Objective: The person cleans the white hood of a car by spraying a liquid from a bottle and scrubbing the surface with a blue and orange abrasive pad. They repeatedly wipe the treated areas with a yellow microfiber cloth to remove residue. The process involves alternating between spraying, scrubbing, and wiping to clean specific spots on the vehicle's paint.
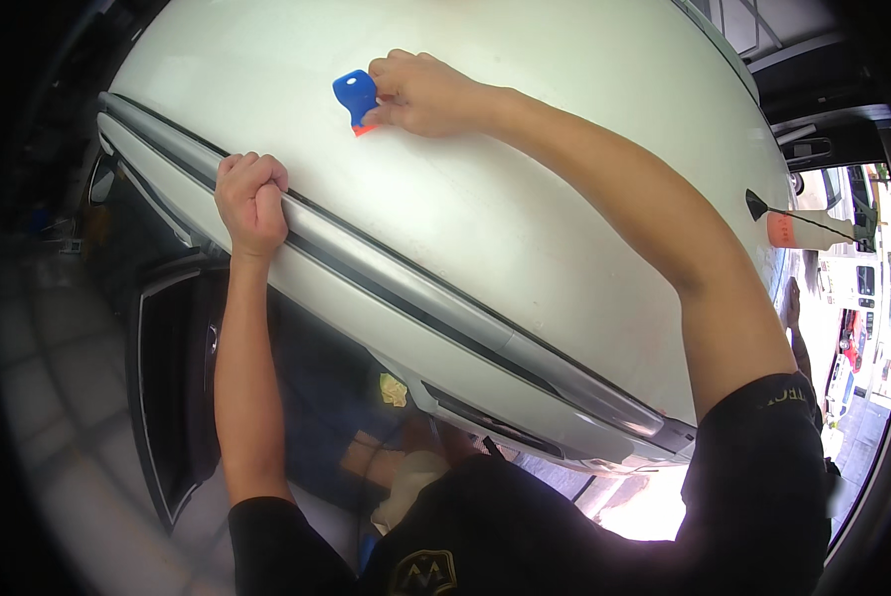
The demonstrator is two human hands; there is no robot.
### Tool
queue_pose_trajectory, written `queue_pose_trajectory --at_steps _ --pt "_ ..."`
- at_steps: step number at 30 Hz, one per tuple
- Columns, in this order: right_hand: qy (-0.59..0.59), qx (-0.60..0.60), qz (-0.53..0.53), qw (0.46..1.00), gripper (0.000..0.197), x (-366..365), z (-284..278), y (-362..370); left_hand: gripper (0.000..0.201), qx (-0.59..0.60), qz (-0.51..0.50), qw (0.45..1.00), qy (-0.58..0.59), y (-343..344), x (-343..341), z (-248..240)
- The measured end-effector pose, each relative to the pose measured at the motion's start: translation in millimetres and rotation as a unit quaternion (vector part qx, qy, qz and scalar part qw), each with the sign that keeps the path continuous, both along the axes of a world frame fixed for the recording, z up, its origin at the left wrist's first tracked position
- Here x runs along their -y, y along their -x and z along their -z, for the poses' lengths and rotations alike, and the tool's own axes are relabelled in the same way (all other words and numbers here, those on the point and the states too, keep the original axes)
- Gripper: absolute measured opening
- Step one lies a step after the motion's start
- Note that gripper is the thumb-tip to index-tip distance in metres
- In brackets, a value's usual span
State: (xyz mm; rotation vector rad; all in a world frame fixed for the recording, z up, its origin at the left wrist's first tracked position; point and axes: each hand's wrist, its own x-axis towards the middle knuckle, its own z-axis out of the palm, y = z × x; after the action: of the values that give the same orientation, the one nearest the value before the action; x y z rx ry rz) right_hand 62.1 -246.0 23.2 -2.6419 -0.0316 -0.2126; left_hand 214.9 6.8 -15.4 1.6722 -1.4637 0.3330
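A blue scraper [354, 91] with an orange-red blade edge is pinched in my right hand [420, 94]. Its blade meets, or lies very near, the white car roof [525, 189]; I cannot tell whether it presses down. My right arm reaches across the roof from the right. On the near side, my left hand [253, 204] is curled closed over the silver roof rail [396, 263], which runs along the roof's edge. The underside of that grip, where the fingers wrap the rail, is partly hidden.
A black antenna [756, 205] rises from the roof at the right, beside an orange and white cylindrical container [783, 229]. Below the rail a car door [172, 387] stands out from the body. A crumpled yellowish piece [393, 389] shows by the window. Parked vehicles appear outside, far right.
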Motion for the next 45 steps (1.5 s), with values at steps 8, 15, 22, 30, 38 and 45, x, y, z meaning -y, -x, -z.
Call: queue_pose_trajectory --at_steps 8,15,22,30,38,45 --pt "-0.031 -0.138 -0.065 0.988 0.005 3.6 -41.6 181.5 0.008 -0.007 0.000 1.000 0.021 -3.0 -0.6 1.4" --pt "0.006 0.049 -0.014 0.999 0.004 21.7 6.9 41.8 0.006 0.010 0.022 0.999 0.022 -5.8 2.2 2.9" --pt "-0.037 -0.034 0.052 0.997 0.005 -7.1 -19.1 170.0 0.006 0.008 0.034 0.998 0.049 -3.0 7.8 -0.3" --pt "-0.041 -0.007 0.048 0.998 0.012 -48.7 -3.7 155.0 0.006 0.014 0.027 0.999 0.041 -10.1 2.0 2.8" --pt "0.015 0.102 0.198 0.975 0.009 -66.5 5.5 144.3 0.007 0.015 0.028 0.999 0.009 -11.2 -3.2 4.3" --pt "0.007 0.050 0.236 0.970 0.017 -64.9 -5.2 145.3 0.005 0.022 0.026 0.999 0.039 -6.8 3.9 -0.2"
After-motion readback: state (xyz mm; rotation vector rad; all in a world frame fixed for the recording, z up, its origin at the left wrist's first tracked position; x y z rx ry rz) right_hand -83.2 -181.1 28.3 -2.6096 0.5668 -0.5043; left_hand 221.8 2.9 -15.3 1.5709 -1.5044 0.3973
